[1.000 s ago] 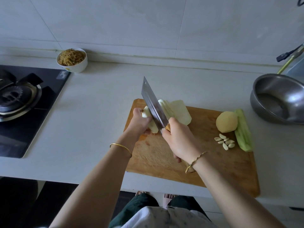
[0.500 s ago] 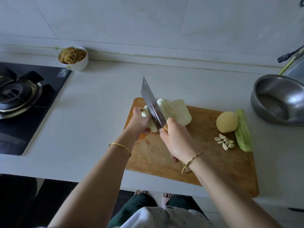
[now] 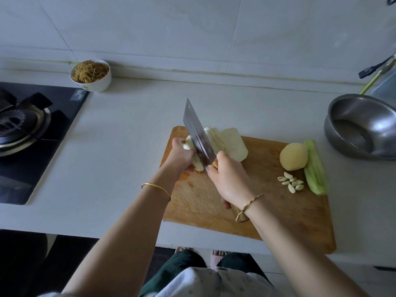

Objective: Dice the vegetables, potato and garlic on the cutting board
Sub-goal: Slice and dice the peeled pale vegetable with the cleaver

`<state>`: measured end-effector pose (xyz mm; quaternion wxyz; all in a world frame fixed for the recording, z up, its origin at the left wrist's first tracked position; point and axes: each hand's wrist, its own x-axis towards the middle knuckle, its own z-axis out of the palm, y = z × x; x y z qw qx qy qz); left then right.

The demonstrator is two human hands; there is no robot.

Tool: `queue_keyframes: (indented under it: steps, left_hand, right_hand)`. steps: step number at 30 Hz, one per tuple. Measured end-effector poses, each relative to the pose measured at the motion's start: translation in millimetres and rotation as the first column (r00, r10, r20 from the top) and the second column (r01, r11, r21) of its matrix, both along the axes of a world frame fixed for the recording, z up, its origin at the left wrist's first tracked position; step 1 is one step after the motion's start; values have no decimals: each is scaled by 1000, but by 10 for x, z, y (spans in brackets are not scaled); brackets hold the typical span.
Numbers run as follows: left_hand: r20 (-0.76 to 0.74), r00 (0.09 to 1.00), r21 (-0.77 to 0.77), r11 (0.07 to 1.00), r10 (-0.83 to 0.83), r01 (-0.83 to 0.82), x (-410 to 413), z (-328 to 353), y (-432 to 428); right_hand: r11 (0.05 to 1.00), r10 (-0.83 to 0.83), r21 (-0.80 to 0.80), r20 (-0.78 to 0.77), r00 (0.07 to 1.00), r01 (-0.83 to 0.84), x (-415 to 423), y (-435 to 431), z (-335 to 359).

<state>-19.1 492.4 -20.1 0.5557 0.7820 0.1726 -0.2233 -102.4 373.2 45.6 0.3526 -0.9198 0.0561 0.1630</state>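
While the head view takes in most of the worktop (image 3: 120,146), the key contact is partly masked: the left hand (image 3: 181,156) lies knuckles-up on the pale peeled vegetable (image 3: 233,144) at the far left corner of the cutting board (image 3: 278,211), fingers curled down over the uncut end so that their tips cannot be seen. The right hand (image 3: 230,181) is wrapped tight round the cleaver (image 3: 198,133), covering nearly all of its wooden handle; the blade stands on edge just beside the left knuckles, and whether its edge has reached the board is hidden by the hands. Cut slabs of the vegetable lean away on the blade's right. On the board's right part, the peeled potato (image 3: 293,156) touches a green stalk (image 3: 316,168), with the garlic cloves (image 3: 291,182) clustered just in front. A steel bowl (image 3: 362,127) is cut off by the right border, a gas hob (image 3: 25,133) by the left, and a white bowl of brown shreds (image 3: 91,76) stands by the wall.
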Motion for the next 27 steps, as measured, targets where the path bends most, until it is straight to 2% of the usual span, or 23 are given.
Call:
queue_keyframes:
  steps: [13,27]
  left_hand:
    - [-6,1000,-14,1000,14,-14,-16,-6,-2]
    - [-15,999,0,999,33,-33,10,-14,10]
  right_hand:
    - [999,2,-36,14,1000,-1,54,44,-99]
    - [1000,4,-29,-42,999,-5,149,98,-365]
